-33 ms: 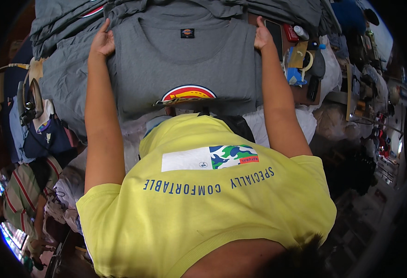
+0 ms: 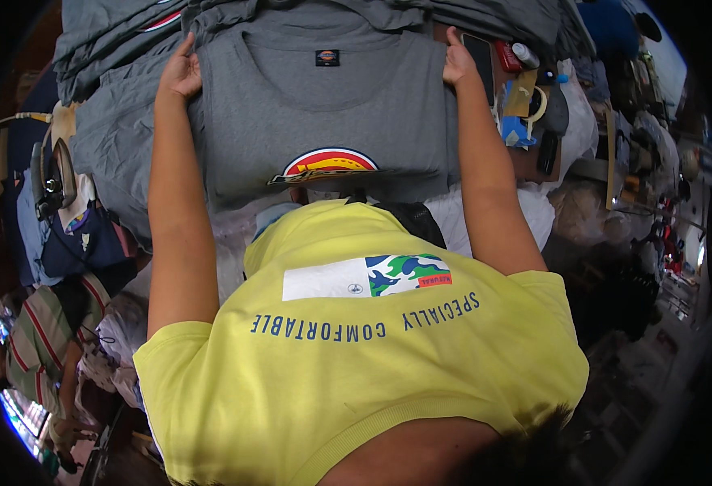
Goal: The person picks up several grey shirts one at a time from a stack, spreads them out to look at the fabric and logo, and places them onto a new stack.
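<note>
A grey T-shirt (image 2: 323,121) lies spread in front of me, folded at the sides, its round neck with a dark label toward the far side. A red, yellow and white print shows on its near part, which folds down toward my body. My left hand (image 2: 181,77) grips the shirt's left edge, thumb stretched out and the other fingers mostly hidden at the cloth. At the opposite edge my right hand (image 2: 458,63) holds the shirt the same way, its fingers partly hidden.
More grey shirts (image 2: 117,105) are heaped to the left and beyond. An iron (image 2: 60,174) stands at the left. At the right are a phone (image 2: 479,61), a red can (image 2: 507,57), and a tape roll (image 2: 537,105). A person in a striped shirt (image 2: 44,340) is at lower left.
</note>
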A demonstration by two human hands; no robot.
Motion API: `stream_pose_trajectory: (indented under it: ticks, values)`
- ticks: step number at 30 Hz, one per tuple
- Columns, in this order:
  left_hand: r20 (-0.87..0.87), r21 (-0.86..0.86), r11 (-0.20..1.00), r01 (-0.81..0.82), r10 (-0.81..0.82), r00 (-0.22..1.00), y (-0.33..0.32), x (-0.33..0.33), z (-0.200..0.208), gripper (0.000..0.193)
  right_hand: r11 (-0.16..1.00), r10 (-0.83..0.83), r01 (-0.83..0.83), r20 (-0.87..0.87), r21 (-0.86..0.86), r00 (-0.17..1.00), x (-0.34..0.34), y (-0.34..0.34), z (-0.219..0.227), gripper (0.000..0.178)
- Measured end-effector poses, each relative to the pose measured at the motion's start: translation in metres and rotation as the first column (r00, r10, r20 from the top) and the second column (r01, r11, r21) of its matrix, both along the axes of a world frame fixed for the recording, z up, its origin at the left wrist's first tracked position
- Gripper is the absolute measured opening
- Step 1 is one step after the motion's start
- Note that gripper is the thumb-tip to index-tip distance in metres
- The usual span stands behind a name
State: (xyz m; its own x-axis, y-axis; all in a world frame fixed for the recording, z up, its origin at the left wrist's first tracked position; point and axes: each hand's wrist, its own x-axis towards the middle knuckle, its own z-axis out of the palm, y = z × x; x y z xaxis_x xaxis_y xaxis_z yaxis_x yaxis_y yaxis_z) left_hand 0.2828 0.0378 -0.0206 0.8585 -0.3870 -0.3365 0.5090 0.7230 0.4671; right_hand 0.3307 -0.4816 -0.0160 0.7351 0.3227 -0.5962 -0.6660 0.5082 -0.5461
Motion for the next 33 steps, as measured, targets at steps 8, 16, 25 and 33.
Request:
stream_pose_trajectory:
  ticks: [8, 16, 25, 33]
  values:
    - [-0.021, 0.733, 0.678, -0.061, 0.112, 0.993, -0.063, -0.022, 0.041, 0.070, 0.996, 0.030, -0.019, 0.135, -0.082, 0.990, -0.004, -0.003, -0.001, 0.052]
    - [0.185, 0.624, 0.755, -0.202, 0.108, 0.977, -0.060, -0.101, 0.075, 0.020, 0.946, 0.186, -0.038, 0.442, -0.322, 0.877, -0.076, -0.019, 0.040, 0.033]
    - [0.193, 0.889, -0.297, -0.349, -0.447, 0.873, -0.070, -0.243, 0.065, 0.024, 0.167, 0.889, 0.485, 0.344, -0.858, 0.302, -0.231, -0.035, -0.001, 0.034]
    - [0.162, 0.847, -0.402, -0.346, -0.426, 0.890, -0.070, -0.252, 0.055, 0.027, 0.257, 0.795, 0.313, 0.384, -0.914, 0.469, -0.239, -0.040, -0.012, 0.044]
